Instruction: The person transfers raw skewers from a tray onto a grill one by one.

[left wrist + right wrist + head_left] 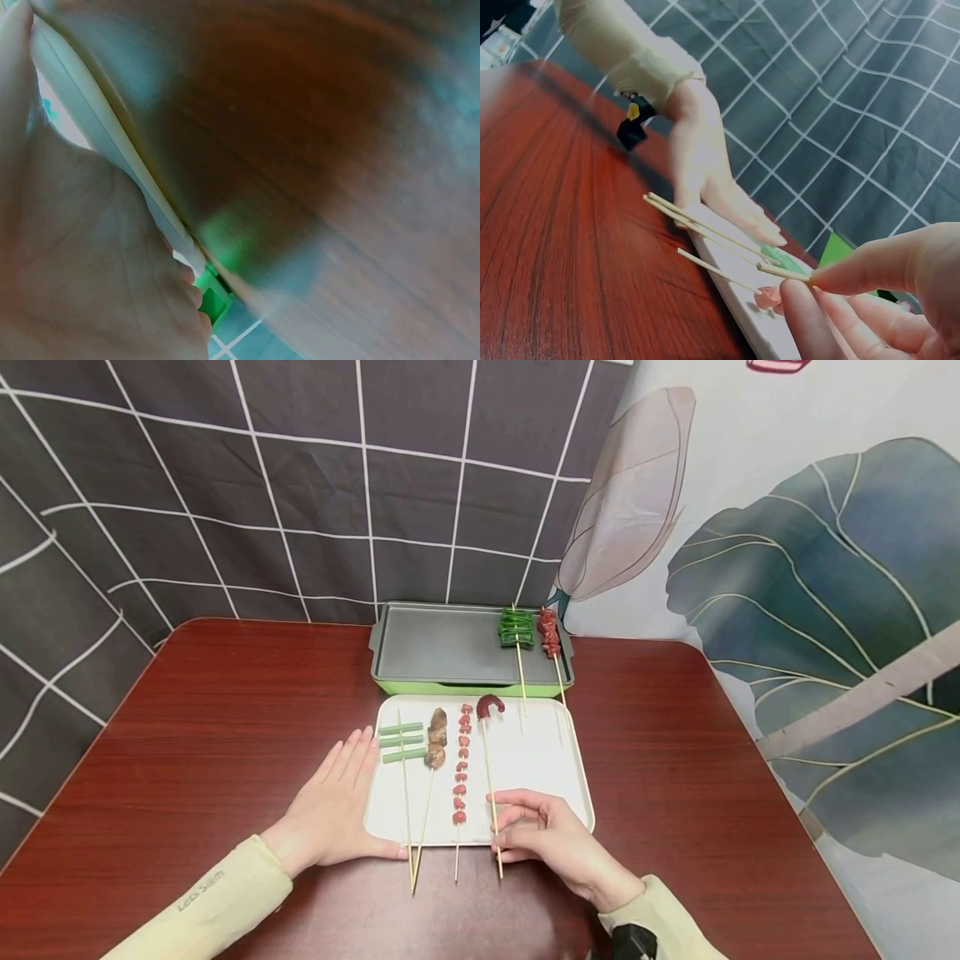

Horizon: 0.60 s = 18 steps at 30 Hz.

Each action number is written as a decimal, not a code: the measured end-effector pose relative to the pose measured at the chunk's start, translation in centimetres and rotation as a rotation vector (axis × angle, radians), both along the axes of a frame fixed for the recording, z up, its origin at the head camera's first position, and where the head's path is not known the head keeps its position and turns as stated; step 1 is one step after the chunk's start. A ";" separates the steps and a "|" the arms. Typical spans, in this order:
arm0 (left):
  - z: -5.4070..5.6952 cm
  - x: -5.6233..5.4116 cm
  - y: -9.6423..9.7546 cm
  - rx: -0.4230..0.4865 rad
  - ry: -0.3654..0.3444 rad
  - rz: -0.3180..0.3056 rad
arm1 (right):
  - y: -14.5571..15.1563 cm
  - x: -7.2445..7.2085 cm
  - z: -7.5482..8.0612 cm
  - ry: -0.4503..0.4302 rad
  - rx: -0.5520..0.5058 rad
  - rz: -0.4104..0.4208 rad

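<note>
A white tray (540, 777) holds several skewers in the head view. My left hand (337, 806) lies with straight fingers along the tray's left edge, its thumb at the near rim. My right hand (543, 835) pinches the stick of a skewer with a curled dark red piece (490, 705) at its tip; that stick also shows between thumb and finger in the right wrist view. Left of it lie a skewer of small red pieces (462, 766), a skewer of brown chunks (437, 739) and a skewer of green stalks (402, 742). The last two sticks meet at their near ends.
Behind the tray stands a grey grill plate (435, 643) on a green base (420, 688). On its right side rest a skewer of folded green leaves (516, 628) and a skewer of red meat (549, 633). Everything stands on a reddish-brown wooden table (247, 718), with a checked cloth (315, 485) behind.
</note>
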State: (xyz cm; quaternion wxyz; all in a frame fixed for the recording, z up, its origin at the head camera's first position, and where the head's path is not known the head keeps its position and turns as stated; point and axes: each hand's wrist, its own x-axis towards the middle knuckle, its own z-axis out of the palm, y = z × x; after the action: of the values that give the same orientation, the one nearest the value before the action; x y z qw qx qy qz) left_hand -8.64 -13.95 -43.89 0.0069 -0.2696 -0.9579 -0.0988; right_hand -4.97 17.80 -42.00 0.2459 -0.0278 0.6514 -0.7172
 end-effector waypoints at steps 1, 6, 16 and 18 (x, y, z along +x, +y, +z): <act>-0.3 -0.1 -0.1 0.006 0.013 -0.003 | -0.1 0.0 0.1 0.008 0.006 -0.003; -1.8 -0.5 -0.4 -0.003 0.062 -0.007 | -0.4 0.0 0.5 0.048 0.030 -0.011; 0.3 0.1 0.0 -0.011 -0.022 0.006 | -0.8 -0.1 1.0 0.115 0.042 0.006; 0.5 0.1 0.1 -0.029 -0.030 0.010 | -0.8 -0.4 1.3 0.125 0.049 0.007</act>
State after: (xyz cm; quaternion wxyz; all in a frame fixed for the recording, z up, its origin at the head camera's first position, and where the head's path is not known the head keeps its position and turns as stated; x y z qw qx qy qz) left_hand -8.50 -13.88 -43.37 -0.0107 -0.2636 -0.9605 -0.0887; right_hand -5.34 17.02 -40.70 0.2078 -0.0685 0.6829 -0.6970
